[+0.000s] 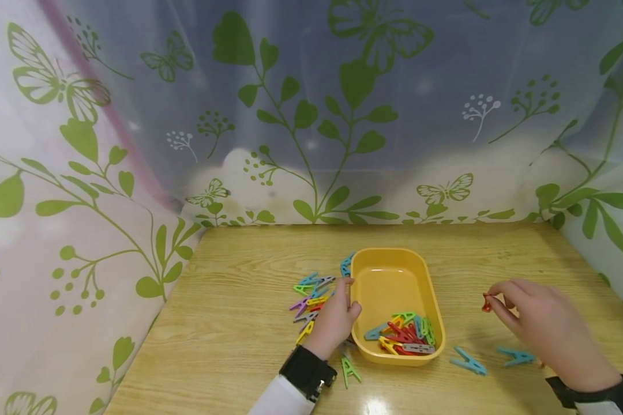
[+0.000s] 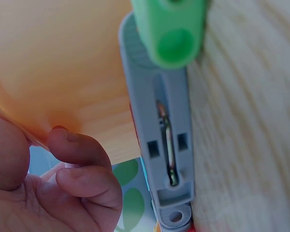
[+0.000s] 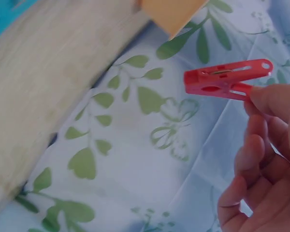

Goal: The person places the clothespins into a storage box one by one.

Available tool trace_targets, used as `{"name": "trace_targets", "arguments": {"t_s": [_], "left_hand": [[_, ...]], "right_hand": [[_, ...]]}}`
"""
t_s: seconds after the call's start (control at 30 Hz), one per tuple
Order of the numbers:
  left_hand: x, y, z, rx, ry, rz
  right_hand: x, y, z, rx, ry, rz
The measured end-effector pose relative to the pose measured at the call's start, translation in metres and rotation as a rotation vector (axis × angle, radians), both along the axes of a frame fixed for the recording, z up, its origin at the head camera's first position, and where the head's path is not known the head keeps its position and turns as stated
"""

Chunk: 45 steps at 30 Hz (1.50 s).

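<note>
Right hand point(image 1: 547, 328) pinching red clip point(image 3: 222, 75)

Holding it above table point(image 1: 239, 300), 3 o'clock from yellow tray point(image 1: 389, 288). Left hand point(image 1: 332, 323), fingers curled, is gripping tray edge at 9 o'clock beside loose clips point(image 1: 316, 301). Piled clips point(image 1: 404, 333) are lying inside at 6 o'clock; two blue clips point(image 1: 475, 366) outside, 4 o'clock.

No txt, nos., labels, brands or signs I can read in any of the 3 views, incl. my L & R wrist cams.
</note>
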<state>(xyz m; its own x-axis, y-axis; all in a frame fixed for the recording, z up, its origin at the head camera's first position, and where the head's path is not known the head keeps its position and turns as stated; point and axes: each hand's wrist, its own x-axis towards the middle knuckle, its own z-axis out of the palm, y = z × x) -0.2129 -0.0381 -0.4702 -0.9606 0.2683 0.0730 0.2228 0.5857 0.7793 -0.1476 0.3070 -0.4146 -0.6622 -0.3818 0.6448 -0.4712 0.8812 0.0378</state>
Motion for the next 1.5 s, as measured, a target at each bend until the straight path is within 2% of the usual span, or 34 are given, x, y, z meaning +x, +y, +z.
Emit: {"name": "trace_targets", "arguments": {"t_s": [0.23, 0.57, 0.73, 1.1, 1.5], "left_hand": [[0.0, 0.0, -0.002, 0.001, 0.005, 0.003], [0.001, 0.0, -0.002, -0.005, 0.002, 0.002], [0.0, 0.001, -0.002, -0.004, 0.0, 0.0], [0.0, 0.0, -0.001, 0.0, -0.006, -0.005], [-0.001, 0.0, -0.003, -0.002, -0.009, -0.003]], "right_hand": [[-0.006, -0.03, 0.003, -0.02, 0.12, 0.127], [-0.006, -0.071, -0.01, -0.001, 0.142, 0.198], [-0.004, -0.083, -0.021, -0.019, 0.109, 0.248], [-0.002, -0.093, -0.037, 0.024, -0.041, 0.245], [0.001, -0.097, -0.039, 0.077, -0.18, 0.156]]}}
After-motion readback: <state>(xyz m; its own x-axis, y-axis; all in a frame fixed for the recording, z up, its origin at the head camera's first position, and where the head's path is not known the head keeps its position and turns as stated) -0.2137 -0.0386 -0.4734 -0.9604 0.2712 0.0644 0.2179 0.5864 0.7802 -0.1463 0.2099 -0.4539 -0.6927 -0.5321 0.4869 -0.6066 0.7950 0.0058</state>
